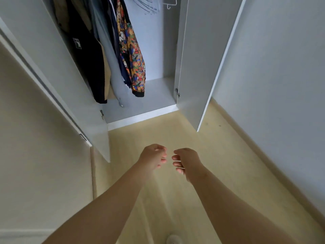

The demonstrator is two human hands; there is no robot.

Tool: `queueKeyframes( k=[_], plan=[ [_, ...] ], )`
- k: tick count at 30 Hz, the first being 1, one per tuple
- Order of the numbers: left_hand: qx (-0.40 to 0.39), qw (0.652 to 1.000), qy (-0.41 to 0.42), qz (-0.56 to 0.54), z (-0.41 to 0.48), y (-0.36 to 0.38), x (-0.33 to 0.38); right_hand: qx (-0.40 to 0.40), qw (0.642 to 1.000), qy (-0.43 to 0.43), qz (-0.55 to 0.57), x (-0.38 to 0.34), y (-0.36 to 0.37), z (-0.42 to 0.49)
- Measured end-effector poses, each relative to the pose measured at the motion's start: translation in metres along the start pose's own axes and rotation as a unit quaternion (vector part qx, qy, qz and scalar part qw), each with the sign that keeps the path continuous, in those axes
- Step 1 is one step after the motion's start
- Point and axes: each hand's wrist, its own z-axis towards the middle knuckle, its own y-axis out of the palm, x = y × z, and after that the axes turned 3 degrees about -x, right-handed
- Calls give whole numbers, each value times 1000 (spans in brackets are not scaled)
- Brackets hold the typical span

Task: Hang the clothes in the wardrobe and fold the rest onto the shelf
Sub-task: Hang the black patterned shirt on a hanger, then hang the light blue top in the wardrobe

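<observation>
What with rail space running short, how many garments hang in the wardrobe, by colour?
Black and tan jacket: 1
Pale grey garment: 1
Navy garment: 1
Multicoloured print jacket: 1
Total: 4 that I can tell apart; the empty hangers are too blurred to count.

The wardrobe (154, 50) stands ahead, its left door (44, 50) and right door (197, 59) swung outward. Jackets (131, 55) hang in its left part, hangers (151, 5) above to their right. The floor (167, 131) lies before it, a wall (281, 67) at the right.

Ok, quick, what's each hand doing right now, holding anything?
Left hand: fingers curled; whether the grip holds anything cannot be told.
Right hand: fingers curled; likewise cannot be told.
</observation>
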Motion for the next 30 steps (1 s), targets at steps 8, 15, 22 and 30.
queueKeyframes(
  k=[8, 15, 22, 30],
  plan=[
    [-88, 992, -26, 82, -74, 37, -83, 76, 994, 43, 65, 115, -33, -79],
    [-178, 973, -23, 145, -134, 109, -127, 174, 975, 56, 130, 195, -109, -149],
    [-261, 931, 3, 255, -225, 257, -181, 274, 930, 72, 236, 298, -244, -230],
    [-315, 890, -9, 328, -345, 433, -277, 331, 885, 105, 311, 440, -413, -313]
  ],
)
